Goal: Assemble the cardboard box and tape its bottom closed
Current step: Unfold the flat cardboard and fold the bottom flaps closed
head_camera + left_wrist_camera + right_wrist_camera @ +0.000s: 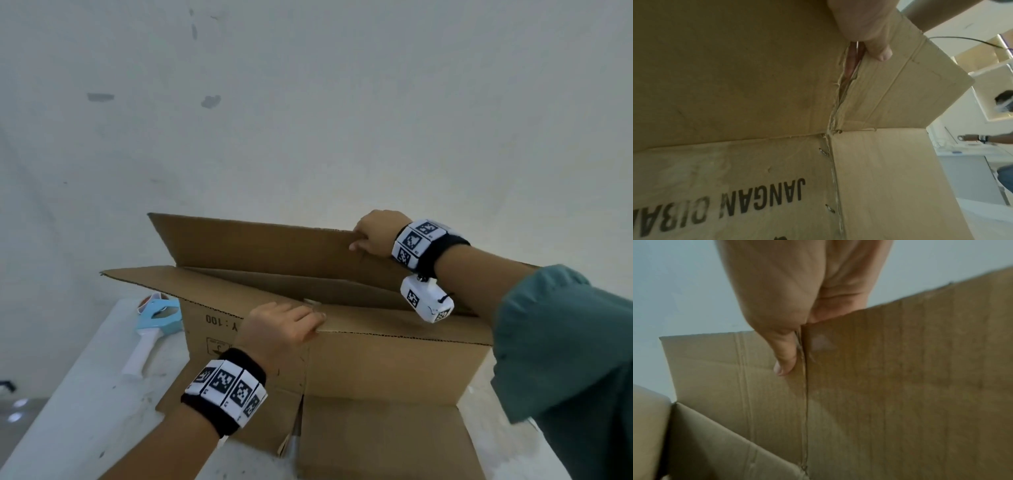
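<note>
We see a brown cardboard box (394, 366) standing partly opened on the white worktop (78, 411), flaps raised, black print upside down on its near wall. Our left hand (281, 329) curls over the box's near top edge, gripping it. Our right hand (375, 233) pinches the box's far flap (260, 243), thumb against the card. Left of the box lies a blue tape dispenser (156, 325).

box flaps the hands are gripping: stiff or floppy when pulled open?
Probably fairly stiff: the far flap stands up straight where the right hand grips its edge. Likely weak at the corners: the slit by the left hand looks frayed. The cardboard box seems empty, so probably light and apt to slide.
</note>
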